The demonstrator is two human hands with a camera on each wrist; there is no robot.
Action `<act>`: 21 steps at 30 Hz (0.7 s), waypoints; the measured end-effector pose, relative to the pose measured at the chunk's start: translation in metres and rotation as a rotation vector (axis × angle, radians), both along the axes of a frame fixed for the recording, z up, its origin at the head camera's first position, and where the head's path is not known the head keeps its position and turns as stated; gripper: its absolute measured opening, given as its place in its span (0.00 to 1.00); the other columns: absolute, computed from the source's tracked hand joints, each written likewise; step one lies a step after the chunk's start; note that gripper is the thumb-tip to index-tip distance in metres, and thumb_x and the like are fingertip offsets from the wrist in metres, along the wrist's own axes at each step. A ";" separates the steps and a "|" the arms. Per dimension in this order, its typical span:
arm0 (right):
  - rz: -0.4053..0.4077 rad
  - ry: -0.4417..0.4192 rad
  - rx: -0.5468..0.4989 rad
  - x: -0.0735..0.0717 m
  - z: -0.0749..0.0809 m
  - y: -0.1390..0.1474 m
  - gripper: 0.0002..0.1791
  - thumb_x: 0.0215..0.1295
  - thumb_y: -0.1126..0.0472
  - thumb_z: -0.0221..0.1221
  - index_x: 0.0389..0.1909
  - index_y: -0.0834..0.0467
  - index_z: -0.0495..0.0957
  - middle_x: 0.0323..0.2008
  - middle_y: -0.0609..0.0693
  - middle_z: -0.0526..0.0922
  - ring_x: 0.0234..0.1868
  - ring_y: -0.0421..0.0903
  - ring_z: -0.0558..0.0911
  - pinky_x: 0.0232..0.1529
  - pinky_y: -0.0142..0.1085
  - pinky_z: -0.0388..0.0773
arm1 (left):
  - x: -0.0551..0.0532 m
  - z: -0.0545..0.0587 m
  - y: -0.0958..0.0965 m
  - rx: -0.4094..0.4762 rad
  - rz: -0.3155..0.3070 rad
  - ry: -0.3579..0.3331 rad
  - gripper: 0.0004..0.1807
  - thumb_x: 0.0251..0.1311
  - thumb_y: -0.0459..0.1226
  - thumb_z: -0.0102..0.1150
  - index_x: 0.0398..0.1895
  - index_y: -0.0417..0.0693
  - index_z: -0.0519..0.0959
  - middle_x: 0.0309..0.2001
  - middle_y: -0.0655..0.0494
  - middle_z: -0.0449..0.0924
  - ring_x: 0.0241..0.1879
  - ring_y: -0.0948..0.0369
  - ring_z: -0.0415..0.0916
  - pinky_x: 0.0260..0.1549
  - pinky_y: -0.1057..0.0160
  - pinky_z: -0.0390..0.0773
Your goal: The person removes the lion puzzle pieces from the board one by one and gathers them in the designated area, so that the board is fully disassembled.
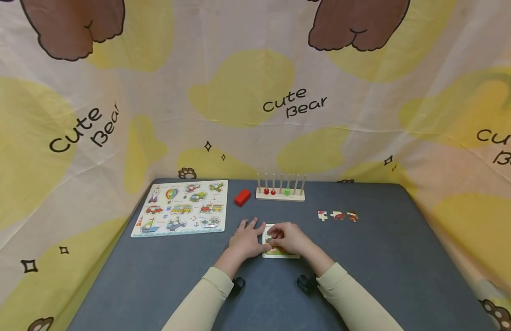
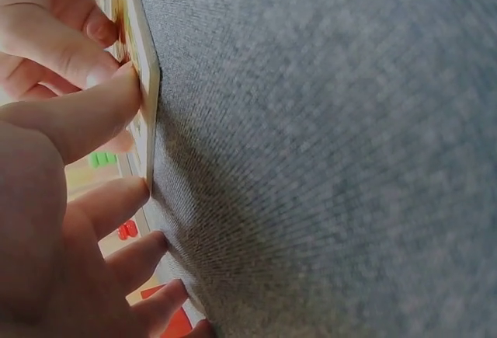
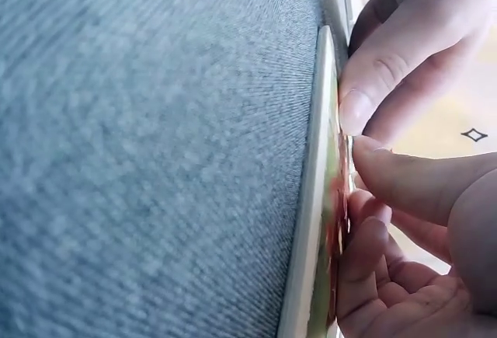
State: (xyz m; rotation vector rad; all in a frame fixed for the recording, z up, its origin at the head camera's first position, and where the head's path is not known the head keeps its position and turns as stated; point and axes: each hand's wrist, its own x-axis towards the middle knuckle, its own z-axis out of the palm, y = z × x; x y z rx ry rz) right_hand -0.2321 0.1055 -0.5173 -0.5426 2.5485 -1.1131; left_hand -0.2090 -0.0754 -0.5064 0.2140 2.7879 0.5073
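A small picture puzzle board (image 1: 281, 255) with a pale rim lies flat on the table between the two hands. My left hand (image 1: 246, 241) spreads its fingers at the board's left side; its thumb rests on the board while a finger touches the edge (image 2: 149, 151). Over the middle of the board, the right hand (image 1: 291, 238) has its fingers curled and its thumb close to the index finger. It seems to pinch a puzzle piece at the board's surface, mostly hidden by the fingers. Both thumbs nearly meet in the right wrist view, above the board's colourful face (image 3: 330, 229).
Three loose puzzle pieces (image 1: 337, 215) lie to the right. Behind the hands stands a wooden peg rack (image 1: 280, 196) with red and green beads, beside a red block (image 1: 242, 197). A large vehicle picture board (image 1: 186, 220) covers the table's back left. A printed cloth hangs behind.
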 end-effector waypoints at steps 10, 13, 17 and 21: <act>0.047 0.022 0.021 0.000 0.002 -0.003 0.09 0.63 0.69 0.66 0.44 0.60 0.84 0.28 0.47 0.77 0.28 0.43 0.74 0.30 0.33 0.70 | -0.001 -0.001 -0.004 0.004 -0.027 -0.017 0.45 0.56 0.61 0.67 0.77 0.62 0.64 0.80 0.53 0.53 0.80 0.43 0.44 0.67 0.34 0.63; 0.032 0.018 0.015 0.000 0.001 -0.004 0.09 0.63 0.69 0.66 0.42 0.57 0.81 0.29 0.48 0.75 0.30 0.44 0.73 0.31 0.35 0.69 | -0.001 -0.002 -0.004 0.008 -0.021 -0.020 0.45 0.56 0.60 0.67 0.76 0.62 0.65 0.80 0.53 0.53 0.80 0.44 0.44 0.67 0.34 0.63; 0.019 0.004 -0.006 -0.001 0.000 -0.003 0.10 0.62 0.69 0.67 0.41 0.56 0.80 0.29 0.48 0.75 0.31 0.44 0.73 0.32 0.35 0.69 | -0.001 -0.001 -0.004 0.009 -0.020 -0.021 0.45 0.56 0.60 0.68 0.76 0.62 0.65 0.80 0.53 0.54 0.80 0.44 0.44 0.67 0.34 0.63; 0.011 -0.023 -0.061 -0.001 0.000 0.001 0.12 0.62 0.67 0.68 0.45 0.56 0.81 0.29 0.47 0.78 0.28 0.43 0.75 0.28 0.33 0.71 | 0.000 -0.001 -0.004 0.006 -0.022 -0.024 0.45 0.56 0.60 0.67 0.77 0.62 0.65 0.80 0.54 0.53 0.80 0.44 0.44 0.67 0.34 0.63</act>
